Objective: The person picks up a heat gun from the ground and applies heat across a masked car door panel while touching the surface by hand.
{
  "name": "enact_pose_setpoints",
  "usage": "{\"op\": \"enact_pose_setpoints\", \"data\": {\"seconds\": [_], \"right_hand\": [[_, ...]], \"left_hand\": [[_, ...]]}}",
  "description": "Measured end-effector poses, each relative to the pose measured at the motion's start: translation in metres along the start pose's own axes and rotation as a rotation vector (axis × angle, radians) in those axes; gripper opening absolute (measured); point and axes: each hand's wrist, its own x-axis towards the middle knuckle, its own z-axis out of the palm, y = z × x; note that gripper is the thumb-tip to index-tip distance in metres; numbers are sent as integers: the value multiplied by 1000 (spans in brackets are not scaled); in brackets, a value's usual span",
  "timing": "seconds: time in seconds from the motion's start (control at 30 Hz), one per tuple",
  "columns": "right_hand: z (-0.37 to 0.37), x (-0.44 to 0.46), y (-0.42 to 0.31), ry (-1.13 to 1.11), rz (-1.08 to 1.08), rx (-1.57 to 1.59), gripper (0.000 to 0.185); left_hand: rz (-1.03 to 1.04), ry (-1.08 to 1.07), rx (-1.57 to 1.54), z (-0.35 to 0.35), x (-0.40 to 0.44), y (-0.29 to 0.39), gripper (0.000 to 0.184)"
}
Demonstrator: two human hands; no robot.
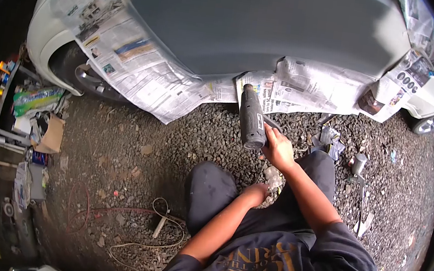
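My right hand is wrapped round the handle of a dark heat gun. The gun's narrow nozzle points away from me, toward the lower edge of a car's dark grey panel. Newspaper sheets mask the strip below that panel, and the gun's front end overlaps them in view. Between my knees, my left hand hangs low beside a crumpled whitish thing, perhaps plastic. Its fingers are largely hidden, so I cannot make out whether it holds anything.
Gravel covers the ground. A cream cord with a small block and a reddish hose lie at left. A spray gun with a metal cup is at right. A cluttered shelf and cardboard box stand far left.
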Motion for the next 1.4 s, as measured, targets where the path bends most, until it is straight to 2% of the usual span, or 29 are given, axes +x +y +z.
{"op": "enact_pose_setpoints", "data": {"seconds": [0.1, 0.2, 0.3, 0.5, 0.6, 0.7, 0.8, 0.9, 1.1, 1.2, 1.4], "right_hand": [[15, 7, -6, -4, -40, 37, 75], [27, 15, -10, -29, -71, 52, 76], [38, 23, -13, -34, -88, 61, 75], [54, 38, -24, -65, -77, 135, 73], [58, 42, -30, -52, -106, 161, 73], [59, 46, -42, -66, -123, 178, 74], [59, 49, -49, -108, -134, 171, 73], [61, 49, -51, -85, -170, 150, 74], [57, 49, -51, -35, -214, 194, 78], [51, 48, -52, -8, -240, 230, 78], [38, 47, -53, -40, -242, 249, 78]], "left_hand": [[-172, -57, -73, -23, -20, 13, 23], [-122, 32, -119, -24, -29, 9, 18], [-166, 83, -176, -27, -33, 10, 15], [-246, 74, -240, -42, -48, 17, 18], [-249, 71, -150, -36, -51, 7, 22], [-234, 155, -171, -29, -55, 1, 24], [-376, 78, -250, -33, -55, 2, 27], [-375, 39, -300, -32, -56, -2, 28], [-252, 62, -75, -22, -58, -11, 29], [-326, -12, -180, -33, -59, -1, 28], [-335, -8, -64, -38, -59, 10, 36]]}}
